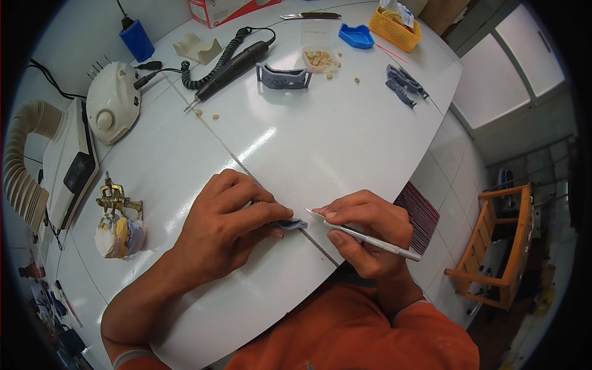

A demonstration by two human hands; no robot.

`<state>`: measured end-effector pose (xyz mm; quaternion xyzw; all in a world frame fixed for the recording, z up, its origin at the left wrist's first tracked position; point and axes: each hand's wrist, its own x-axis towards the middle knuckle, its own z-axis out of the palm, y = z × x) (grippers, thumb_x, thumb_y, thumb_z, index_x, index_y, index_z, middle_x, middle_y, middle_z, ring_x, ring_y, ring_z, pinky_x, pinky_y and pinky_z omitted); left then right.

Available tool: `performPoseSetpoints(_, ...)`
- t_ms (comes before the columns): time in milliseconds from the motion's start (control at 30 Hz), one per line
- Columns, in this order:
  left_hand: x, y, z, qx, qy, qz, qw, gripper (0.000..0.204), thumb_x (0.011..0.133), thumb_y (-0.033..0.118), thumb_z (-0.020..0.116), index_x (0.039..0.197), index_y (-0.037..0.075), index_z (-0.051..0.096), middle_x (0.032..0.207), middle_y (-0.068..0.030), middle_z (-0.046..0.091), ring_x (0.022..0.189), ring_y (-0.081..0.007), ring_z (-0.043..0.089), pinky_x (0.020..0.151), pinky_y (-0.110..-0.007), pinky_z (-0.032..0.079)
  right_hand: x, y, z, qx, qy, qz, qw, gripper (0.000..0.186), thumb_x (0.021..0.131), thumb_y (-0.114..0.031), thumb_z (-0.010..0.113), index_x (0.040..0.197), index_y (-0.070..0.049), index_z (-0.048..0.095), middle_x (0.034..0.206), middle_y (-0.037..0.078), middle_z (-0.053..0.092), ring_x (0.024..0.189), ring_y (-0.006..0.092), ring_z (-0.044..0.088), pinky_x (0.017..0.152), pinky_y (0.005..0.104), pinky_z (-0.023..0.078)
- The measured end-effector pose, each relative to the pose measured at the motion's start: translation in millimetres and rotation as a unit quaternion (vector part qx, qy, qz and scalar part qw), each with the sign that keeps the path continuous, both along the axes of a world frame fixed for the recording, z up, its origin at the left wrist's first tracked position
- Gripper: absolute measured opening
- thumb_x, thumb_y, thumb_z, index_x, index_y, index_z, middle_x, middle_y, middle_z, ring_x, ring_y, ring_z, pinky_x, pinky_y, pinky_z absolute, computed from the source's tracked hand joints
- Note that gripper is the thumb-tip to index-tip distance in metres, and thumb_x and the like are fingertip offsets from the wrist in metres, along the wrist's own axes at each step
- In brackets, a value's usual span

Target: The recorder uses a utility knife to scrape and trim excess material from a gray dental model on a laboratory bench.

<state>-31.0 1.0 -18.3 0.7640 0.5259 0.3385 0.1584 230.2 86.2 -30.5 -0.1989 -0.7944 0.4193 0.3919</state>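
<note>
Far side of the white table (345, 142) was cluttered. A black rotary handpiece (231, 68) on a coiled cord lay near the white dial control unit (112, 102) at far left, with a blue bottle (136, 39) behind it. A grey-blue tray piece (283, 77) sat mid-far, just beside a clear container of beige chips (320, 58); loose chips were scattered around it. A blue dish (356, 36), a yellow basket (394, 29) and a knife (311, 15) sat at the far edge, and more grey-blue parts (404, 85) lay to the right. At left were a white box with a ribbed hose (21, 166) and a brass articulator holding plaster casts (118, 223). None of it was between the hands; the near table area around them was open.

The left hand (228, 225) was curled palm-down, fingers closed and pinching a small grey-blue piece (291, 224) against the table, mostly hidden under the fingers. The right hand (370, 231) was closed in a pen-type grip on a thin metal blade tool (361, 234); the tip pointed left and sat just beside the piece, contact not resolvable. Both forearms came in from the near edge, with orange sleeves (370, 336).

The table surface was glossy white panels with seams and glare. The floor at right was white tile, with a striped mat (422, 213) under the table edge and a wooden stool frame (502, 246) further right.
</note>
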Motion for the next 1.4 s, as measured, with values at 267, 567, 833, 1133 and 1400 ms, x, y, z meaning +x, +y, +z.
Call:
performPoseSetpoints(267,0.1,-2.7,0.0,-0.039,-0.032,0.002,0.999,0.044,0.076,0.000,0.092,0.116,0.015,0.087,0.106,-0.0034,0.067,0.100,-0.0217,0.064,0.080,-0.036,0.059,0.5,2.7,1.5,-0.012,-0.009,0.045,0.999,0.023,0.081,0.006,0.076,0.104,0.001,0.076,0.107,0.020,0.083,0.096,0.0300,0.085,0.082,0.0352,0.069)
performPoseSetpoints(567,0.5,-2.8,0.1,-0.048,-0.033,0.004,0.998,0.044,0.077,-0.003,0.091,0.117,0.014,0.087,0.108,-0.0047,0.068,0.101,-0.0218,0.065,0.081,-0.037,0.061,-1.5,6.8,6.3,-0.003,-0.027,0.067,0.997,0.022,0.078,0.007,0.075,0.099,-0.001,0.075,0.108,0.018,0.084,0.092,0.0284,0.085,0.078,0.0340,0.069)
performPoseSetpoints(833,0.3,-3.0,2.2,-0.046,-0.028,0.007,0.999,0.042,0.078,-0.005,0.089,0.116,0.013,0.087,0.109,-0.0053,0.068,0.102,-0.0223,0.066,0.080,-0.036,0.060,0.5,15.3,9.7,0.001,-0.058,0.096,0.994,0.020,0.079,0.005,0.073,0.098,-0.002,0.075,0.103,0.014,0.084,0.085,0.0264,0.083,0.075,0.0352,0.067)
performPoseSetpoints(1133,1.7,-2.8,2.7,-0.056,-0.018,0.015,0.998,0.044,0.077,-0.008,0.088,0.115,0.015,0.087,0.108,-0.0060,0.064,0.102,-0.0227,0.067,0.079,-0.036,0.060,-0.2,23.9,10.0,-0.010,-0.072,0.133,0.988,0.020,0.080,0.001,0.071,0.099,0.000,0.076,0.095,0.012,0.082,0.080,0.0244,0.082,0.073,0.0333,0.066)
performPoseSetpoints(1400,1.6,-5.8,3.7,-0.086,-0.037,-0.004,0.996,0.050,0.077,-0.019,0.076,0.117,0.010,0.085,0.114,-0.0101,0.060,0.103,-0.0240,0.070,0.080,-0.036,0.066,0.0,22.0,6.9,-0.002,-0.066,0.121,0.991,0.021,0.080,0.001,0.072,0.100,0.000,0.076,0.090,0.011,0.081,0.075,0.0234,0.080,0.071,0.0329,0.065)
